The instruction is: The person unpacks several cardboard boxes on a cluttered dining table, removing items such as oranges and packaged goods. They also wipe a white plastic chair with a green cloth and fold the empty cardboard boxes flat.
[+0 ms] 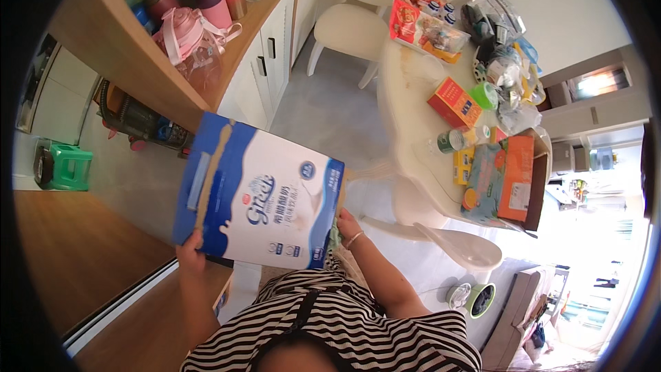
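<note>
A large blue and white yogurt carton [289,191] is held in front of my body between both hands, its printed face up. A ragged tan torn strip [214,175] runs across its blue left part. My left hand [191,252] grips the lower left edge, thumb at the end of the torn strip. On the right edge is my right hand [349,227], its fingers partly hidden behind the carton. A pale green thing [334,235] shows between that hand and the carton; I cannot tell what it is. The carton's inside and underside are hidden.
To the right, a white table [413,108] bears snack bags [413,23], a red box [454,103], a jar [450,141] and an open cardboard box [516,181]. White chairs [351,28] stand beside it. A wooden shelf [253,26] with bottles is at upper left, bins [480,299] lower right.
</note>
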Tool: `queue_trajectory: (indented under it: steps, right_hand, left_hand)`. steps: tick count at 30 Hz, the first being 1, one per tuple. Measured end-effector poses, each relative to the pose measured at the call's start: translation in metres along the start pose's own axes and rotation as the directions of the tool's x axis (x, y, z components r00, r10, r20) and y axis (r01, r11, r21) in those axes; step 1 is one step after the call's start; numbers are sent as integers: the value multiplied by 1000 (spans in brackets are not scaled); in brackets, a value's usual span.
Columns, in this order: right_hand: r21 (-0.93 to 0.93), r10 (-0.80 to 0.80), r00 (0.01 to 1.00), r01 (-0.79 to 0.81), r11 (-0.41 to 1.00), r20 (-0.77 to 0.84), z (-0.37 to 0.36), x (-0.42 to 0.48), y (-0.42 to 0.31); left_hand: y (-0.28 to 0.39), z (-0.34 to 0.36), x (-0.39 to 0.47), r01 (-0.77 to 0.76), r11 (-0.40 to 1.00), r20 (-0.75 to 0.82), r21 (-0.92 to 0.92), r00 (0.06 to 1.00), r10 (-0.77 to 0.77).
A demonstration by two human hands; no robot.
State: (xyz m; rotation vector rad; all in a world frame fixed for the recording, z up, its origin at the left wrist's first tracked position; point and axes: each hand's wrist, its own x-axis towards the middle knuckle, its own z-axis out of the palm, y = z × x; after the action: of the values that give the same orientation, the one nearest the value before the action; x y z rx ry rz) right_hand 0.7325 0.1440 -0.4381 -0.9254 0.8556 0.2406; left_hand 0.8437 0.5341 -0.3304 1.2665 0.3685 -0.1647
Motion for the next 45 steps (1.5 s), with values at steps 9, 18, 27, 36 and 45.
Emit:
queue_trajectory:
  steps: [9, 18, 27, 36, 45]
  right_hand:
    - [98, 25, 945, -60, 993, 326, 11, -26, -54]
    - [-72, -144, 878, 198, 978, 457, -7, -109, -127]
    - [221, -233, 878, 151, 964, 418, -39, -105, -134]
    - [162, -206, 871, 147, 976, 447, -34, -107, -135]
    - [120, -210, 863, 174, 977, 459, -29, -105, -124]
  left_hand:
    - [-1, -24, -24, 119, 923, 120, -365, 990, -80]
    - [-84, -8, -84, 222, 876, -5, -428, 969, -247]
    - [-83, 80, -111, 329, 878, -155, -349, 903, -400]
    - [-87, 56, -109, 368, 864, -148, -343, 887, -436]
    - [-91, 53, -121, 399, 832, -135, -385, 868, -478]
